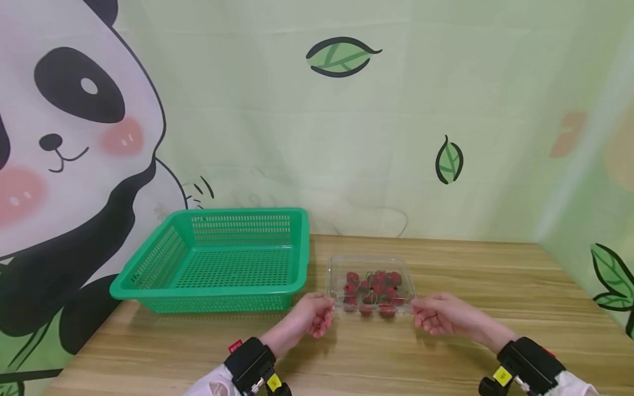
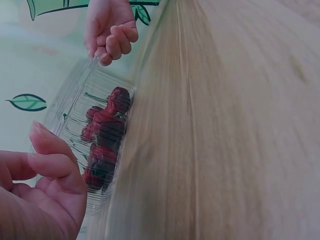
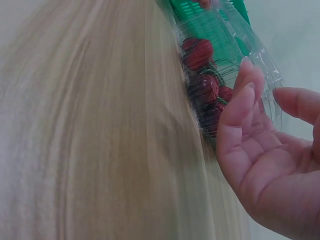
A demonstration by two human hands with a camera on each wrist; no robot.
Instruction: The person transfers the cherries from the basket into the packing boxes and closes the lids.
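Note:
A clear plastic clamshell box (image 1: 335,268) sits on the table near the middle, holding several dark red cherries (image 1: 380,289) with thin green stems. At its front left corner my left hand (image 1: 312,313) pinches the edge between thumb and curled fingers. The right hand (image 1: 443,314) does the same at the front right corner, its other fingers loosely curled. In the left wrist view the cherries (image 2: 105,125) lie at the bottom of the box, between both hands. From the right wrist, the thumb and fingers of the right hand (image 3: 270,155) meet about the box's rim.
A green slotted plastic basket (image 1: 213,303) stands on the left, close to the box, with nothing in it. The wood-grain table (image 1: 475,264) reaches back to a pale green cloth backdrop (image 1: 247,137) printed with a panda (image 1: 89,165) and leaves.

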